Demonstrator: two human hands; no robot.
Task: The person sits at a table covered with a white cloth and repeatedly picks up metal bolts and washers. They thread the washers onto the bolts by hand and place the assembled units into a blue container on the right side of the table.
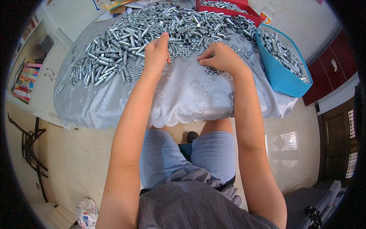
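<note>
A large heap of silvery metal bolts and sleeves [129,42] spreads over the far half of the table. Along its near edge lie many loose hex nuts [183,53], with a patch of flat washers [215,71] beside and under my right hand. My left hand [156,55] is closed just above the near edge of the heap, thumb uppermost; what its fingers hold, if anything, is hidden. To the right, my right hand [223,57] is pinched, thumb against fingers, over the washers. Anything between those fingertips is too small to make out.
A blue bin [284,78] full of metal bolts stands at the table's right edge. Behind the heap are a red box [248,15] with metal parts and a plastic bottle [268,12]. A pale patterned tablecloth [183,103] hangs over the near edge above my knees.
</note>
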